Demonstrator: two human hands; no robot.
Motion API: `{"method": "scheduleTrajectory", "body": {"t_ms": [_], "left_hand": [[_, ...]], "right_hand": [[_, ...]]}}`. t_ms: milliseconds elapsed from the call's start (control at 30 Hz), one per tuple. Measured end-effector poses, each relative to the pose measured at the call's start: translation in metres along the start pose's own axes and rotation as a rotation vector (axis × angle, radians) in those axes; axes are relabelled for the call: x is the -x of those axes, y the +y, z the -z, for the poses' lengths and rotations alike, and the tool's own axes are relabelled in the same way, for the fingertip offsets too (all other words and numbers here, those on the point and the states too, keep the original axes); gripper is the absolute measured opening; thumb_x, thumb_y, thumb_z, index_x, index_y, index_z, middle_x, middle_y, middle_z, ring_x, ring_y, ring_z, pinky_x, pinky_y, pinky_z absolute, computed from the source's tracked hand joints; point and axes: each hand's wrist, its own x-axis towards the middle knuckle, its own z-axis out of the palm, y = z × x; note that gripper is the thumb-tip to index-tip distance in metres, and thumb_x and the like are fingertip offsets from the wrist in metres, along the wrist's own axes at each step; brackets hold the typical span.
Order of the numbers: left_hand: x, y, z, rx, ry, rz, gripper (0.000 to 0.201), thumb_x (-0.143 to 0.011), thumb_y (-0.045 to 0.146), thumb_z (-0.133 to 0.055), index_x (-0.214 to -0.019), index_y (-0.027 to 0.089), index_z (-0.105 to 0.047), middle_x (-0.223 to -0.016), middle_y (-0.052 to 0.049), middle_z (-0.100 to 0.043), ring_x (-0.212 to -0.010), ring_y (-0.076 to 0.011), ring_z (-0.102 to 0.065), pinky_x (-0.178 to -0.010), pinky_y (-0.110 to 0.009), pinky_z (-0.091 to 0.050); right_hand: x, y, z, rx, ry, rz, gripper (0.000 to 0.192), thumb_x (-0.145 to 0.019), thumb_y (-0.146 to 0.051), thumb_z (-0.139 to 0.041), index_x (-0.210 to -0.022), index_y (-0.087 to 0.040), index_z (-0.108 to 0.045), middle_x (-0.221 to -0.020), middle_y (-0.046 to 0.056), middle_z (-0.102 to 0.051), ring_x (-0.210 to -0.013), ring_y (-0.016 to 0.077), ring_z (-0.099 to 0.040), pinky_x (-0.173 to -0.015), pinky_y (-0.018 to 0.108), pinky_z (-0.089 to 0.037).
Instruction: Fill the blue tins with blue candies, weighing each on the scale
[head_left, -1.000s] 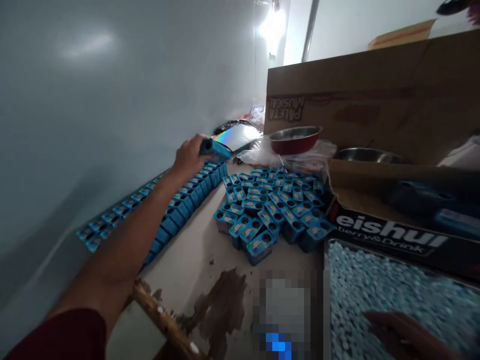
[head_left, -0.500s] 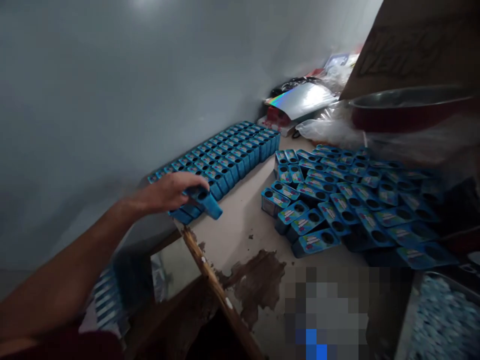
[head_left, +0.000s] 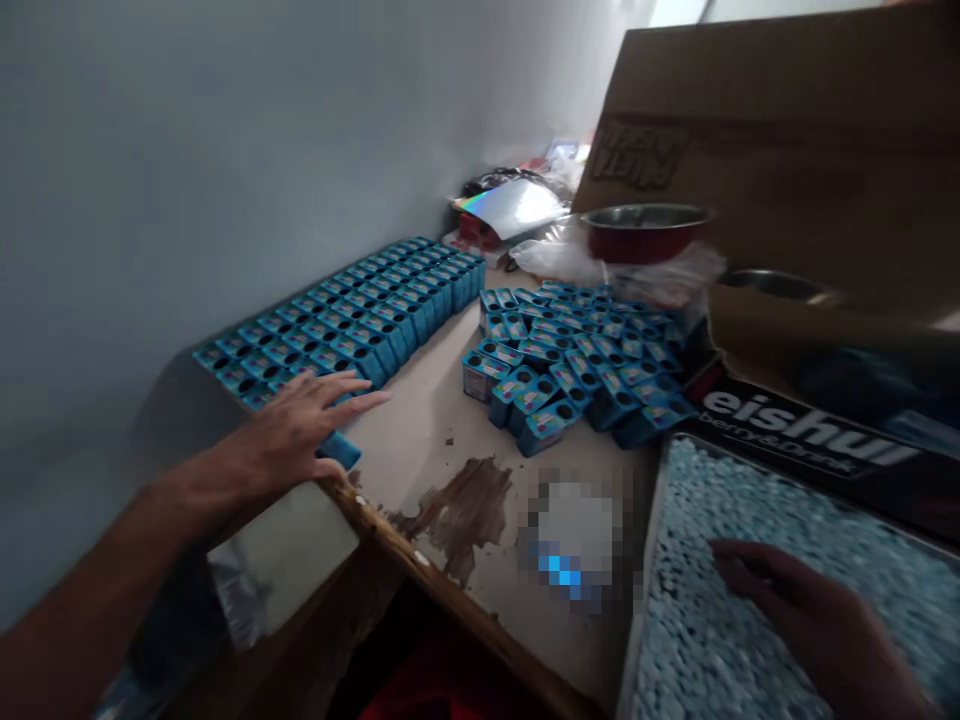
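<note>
My left hand is spread over the near end of an ordered block of small blue boxes beside the wall. Its fingers are apart, and a blue box shows beneath them at the block's corner. Each box has a dark round hole in its printed top. My right hand is low over a metal-rimmed tray of small pale-blue pieces, fingers stretched to the left; nothing shows in them, though the hand is dim. Between the hands lies a loose cluster of the same blue boxes.
A large cardboard box stands at the back right, near a red metal bowl on clear plastic. The worn wooden table edge runs along the front. A pale packet is below it on the left. A blurred patch covers part of the tabletop.
The blue box held in my left hand is now down at the block's near corner, and that hand has opened. The view has swung right; my right hand has appeared over the tray.
</note>
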Motion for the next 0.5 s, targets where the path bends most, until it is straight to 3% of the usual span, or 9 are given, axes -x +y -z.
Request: {"method": "scheduleTrajectory", "body": {"t_ms": [67,133,200,300,400,500], "left_hand": [[-0.039,0.027,-0.017,0.111,0.067,-0.009,0.084,-0.084,0.019,-0.081,-0.160,0.032,-0.050,-0.159,-0.010,-0.059,-0.143,-0.0314,-0.056,-0.124,-0.050,-0.041],[-0.089,0.046,-0.043,0.275,0.183,0.115,0.074,-0.084,0.013,-0.078,-0.153,0.027,-0.055,-0.155,-0.012,-0.061,-0.145,-0.0314,-0.056,-0.126,-0.051,-0.039],[-0.139,0.050,-0.075,0.502,0.272,0.389,0.069,-0.072,0.008,-0.081,-0.138,0.020,-0.062,-0.143,-0.015,-0.067,-0.140,-0.0323,-0.060,-0.124,-0.050,-0.043],[-0.182,0.041,-0.115,0.592,0.232,0.467,0.054,-0.068,0.015,-0.083,-0.120,0.015,-0.065,-0.113,-0.010,-0.076,-0.106,-0.0278,-0.074,-0.099,-0.042,-0.059],[-0.173,0.035,-0.128,0.597,0.258,0.484,0.040,-0.071,0.027,-0.082,-0.106,0.017,-0.066,-0.098,-0.005,-0.074,-0.092,-0.0239,-0.072,-0.088,-0.036,-0.059],[-0.130,0.040,-0.111,0.571,0.345,0.525,0.044,-0.069,0.037,-0.085,-0.105,0.018,-0.066,-0.105,-0.006,-0.072,-0.097,-0.0254,-0.070,-0.084,-0.035,-0.059]], "right_hand": [[-0.004,0.002,0.006,0.001,-0.010,-0.026,0.038,-0.081,-0.061,-0.068,-0.098,-0.034,-0.089,-0.105,0.007,-0.087,-0.101,0.0419,-0.082,-0.088,0.055,-0.067],[-0.004,0.004,0.008,0.058,0.035,-0.011,0.040,-0.083,-0.058,-0.066,-0.100,-0.029,-0.088,-0.106,0.009,-0.087,-0.103,0.0418,-0.081,-0.091,0.054,-0.065],[0.000,0.009,0.008,0.101,0.021,0.015,0.041,-0.086,-0.059,-0.066,-0.102,-0.029,-0.088,-0.107,0.009,-0.087,-0.103,0.0407,-0.081,-0.093,0.053,-0.064],[0.004,0.015,0.006,0.120,-0.006,0.046,0.043,-0.087,-0.062,-0.067,-0.105,-0.030,-0.088,-0.109,0.009,-0.086,-0.100,0.0399,-0.081,-0.093,0.054,-0.062],[0.005,0.012,0.004,0.125,0.042,0.086,0.044,-0.088,-0.064,-0.065,-0.102,-0.028,-0.087,-0.107,0.010,-0.086,-0.103,0.0415,-0.078,-0.099,0.059,-0.057],[0.007,-0.011,0.005,0.076,0.156,0.120,0.045,-0.089,-0.065,-0.065,-0.099,-0.026,-0.085,-0.108,0.013,-0.084,-0.107,0.0415,-0.076,-0.102,0.060,-0.054]]}}
